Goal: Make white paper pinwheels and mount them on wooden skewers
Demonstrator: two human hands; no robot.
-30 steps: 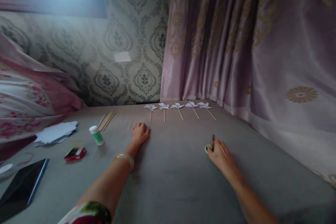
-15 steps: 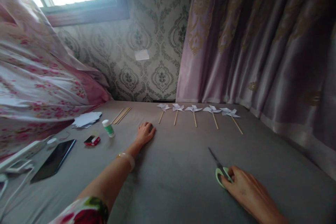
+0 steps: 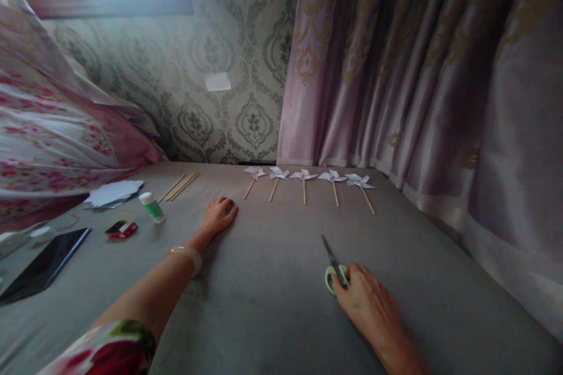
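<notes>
My right hand (image 3: 369, 302) grips scissors (image 3: 336, 272) by their light green handles, low over the grey-covered surface. Their blades are together and point away from me. My left hand (image 3: 220, 214) rests palm down on the surface, fingers curled around a small dark thing I cannot make out. Beyond the hands lies a row of several white paper pinwheels (image 3: 303, 175) on thin wooden sticks. To the left of my left hand are loose wooden sticks (image 3: 180, 187), a glue stick (image 3: 152, 208) with a white cap and green label, and a small red and black box (image 3: 121, 229).
A stack of white paper (image 3: 113, 194) lies at the left, with a dark phone or tablet (image 3: 46, 263) nearer to me. White cables and a power strip (image 3: 11, 243) are by the left edge. A patterned wall and curtains (image 3: 325, 99) border the surface (image 3: 264, 304).
My view has turned slightly to the right, so everything appears shifted left. Both hands keep about the same places on the surface, the right one still holding the scissors.
</notes>
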